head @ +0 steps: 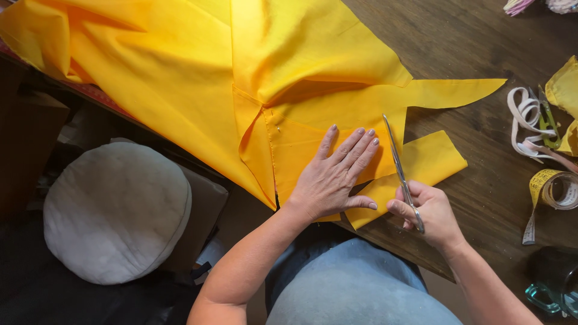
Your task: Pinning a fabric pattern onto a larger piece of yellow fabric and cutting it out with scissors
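The big sheet of bright yellow woven fabric lay spread over the dark wooden bench, folded on itself near the person's lap, with a narrow tongue of it running off beyond the blades. Right in the grip of the right hand sat a pair of slim steel scissors; the fingers were closed around the handles, and the blades stood nearly together, pointing away from the person along the cut edge of the folded layers. Just to the inside of that grip, the left hand lay flat on the cloth, fingers spread and pressing the fold down, its thumb close to the scissor hand but apart from the blades.

To my eye the cut would go best if that flat palm held the layers from creeping, the lower blade rode on the wood, and the fingertips stayed clear of the line.

Further out from the scissor hand, a rolled yellow tape measure rested beside a loose tangle of pale pink ribbon, and a small green thread snip lay on top of that tangle. Away on the other side, below the bench edge, sat a round grey cushion.
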